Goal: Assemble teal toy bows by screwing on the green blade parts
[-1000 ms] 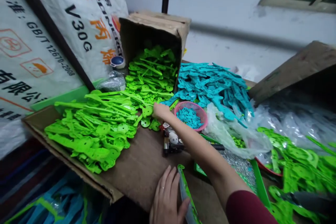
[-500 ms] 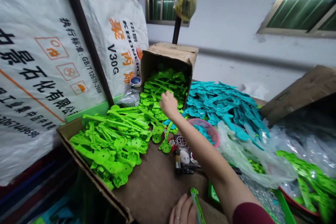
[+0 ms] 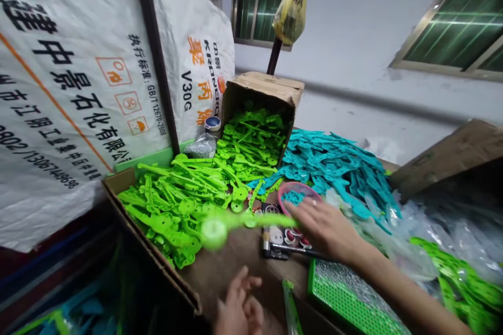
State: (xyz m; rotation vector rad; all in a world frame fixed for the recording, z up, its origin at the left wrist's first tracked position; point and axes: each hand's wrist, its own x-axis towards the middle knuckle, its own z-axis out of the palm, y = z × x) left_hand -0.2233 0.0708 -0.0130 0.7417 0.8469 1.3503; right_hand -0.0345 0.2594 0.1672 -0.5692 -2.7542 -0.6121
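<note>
My right hand is closed on one end of a long lime-green plastic piece. The piece stretches leftward above the brown work surface, its round disc end blurred by motion. At the bottom, my left hand is empty, its fingers half curled and apart. To the right of the left hand lies another slim green piece, which seems to be in clear wrap. A heap of similar lime-green pieces fills the left side of the surface.
More green pieces spill from a tipped cardboard box. Right of it lie a pile of teal pieces and a pink basket. Nearer are a hammer and a green perforated tray of small silvery parts. A yellow bag hangs above.
My right hand has come back from the pile by the box toward me, now with a green piece in it. My left hand has shifted left, away from the wrapped piece.
</note>
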